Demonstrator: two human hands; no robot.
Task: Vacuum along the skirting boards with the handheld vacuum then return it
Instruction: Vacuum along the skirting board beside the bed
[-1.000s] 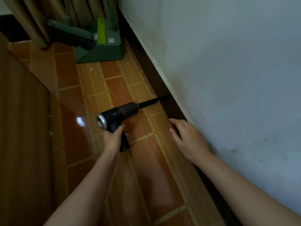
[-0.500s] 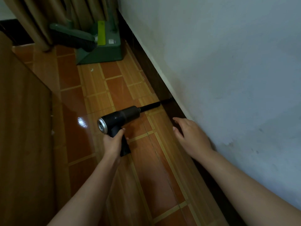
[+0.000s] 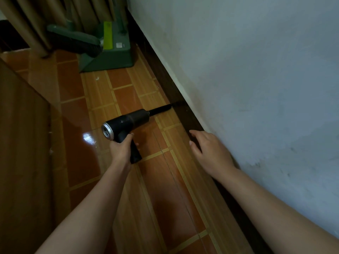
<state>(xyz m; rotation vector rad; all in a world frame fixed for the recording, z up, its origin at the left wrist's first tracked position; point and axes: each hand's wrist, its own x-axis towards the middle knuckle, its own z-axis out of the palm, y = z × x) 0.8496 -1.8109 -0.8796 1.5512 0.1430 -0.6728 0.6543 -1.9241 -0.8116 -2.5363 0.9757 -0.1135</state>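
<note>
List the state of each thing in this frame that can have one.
handheld vacuum: held, nozzle pointed at the skirting board, tip at its face.
left hand: grips the vacuum's handle.
right hand: open, holds nothing, fingers by the skirting board; contact unclear.
green dustpan: standing on the floor beside the wall.
brush: lying across the dustpan.
curtain: hanging to the floor.

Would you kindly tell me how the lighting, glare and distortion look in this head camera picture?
Head view: dim overall; one bright glare patch on the glossy floor left of the handheld vacuum; its black nozzle tip nearly melts into the dark skirting board; the skirting line bows slightly, as wide-angle lenses do; no strong motion blur.
</note>
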